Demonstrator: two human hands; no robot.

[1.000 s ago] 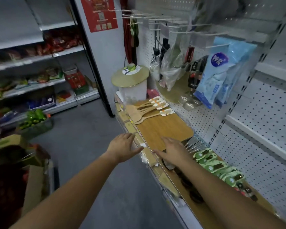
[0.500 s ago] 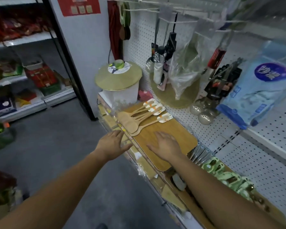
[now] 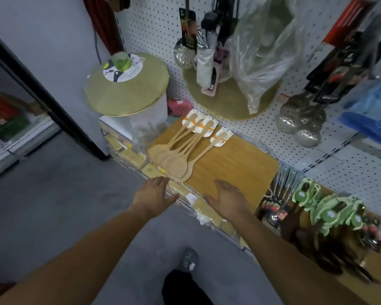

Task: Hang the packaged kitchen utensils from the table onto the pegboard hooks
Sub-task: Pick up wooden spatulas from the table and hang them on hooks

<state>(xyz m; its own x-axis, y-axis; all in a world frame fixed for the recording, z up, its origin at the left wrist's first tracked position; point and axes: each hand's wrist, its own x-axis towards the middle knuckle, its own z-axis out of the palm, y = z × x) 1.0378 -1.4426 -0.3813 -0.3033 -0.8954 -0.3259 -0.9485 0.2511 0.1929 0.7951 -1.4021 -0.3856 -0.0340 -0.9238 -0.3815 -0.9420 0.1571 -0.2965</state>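
Several wooden spatulas [image 3: 180, 150] with white and orange header cards lie fanned out on a wooden board [image 3: 235, 164] on the table. My left hand [image 3: 153, 195] hovers at the table's front edge just below their blades, fingers straight and holding nothing. My right hand [image 3: 228, 200] is over the board's near edge, palm turned left, also holding nothing. Behind the table rises the white pegboard [image 3: 156, 31], hung with ladles [image 3: 299, 122] and other packaged utensils.
A white bucket with a round gold lid [image 3: 128, 84] stands at the table's left end. Green-carded utensils [image 3: 328, 208] and dark-handled tools [image 3: 275, 208] lie to the right. A clear plastic bag [image 3: 264, 47] hangs on the pegboard. My shoe [image 3: 189, 259] is on the grey floor.
The view has tilted down and closer to the table. Both hands stay open and have drawn back slightly toward the board's near edge; the right hand has turned its palm sideways.
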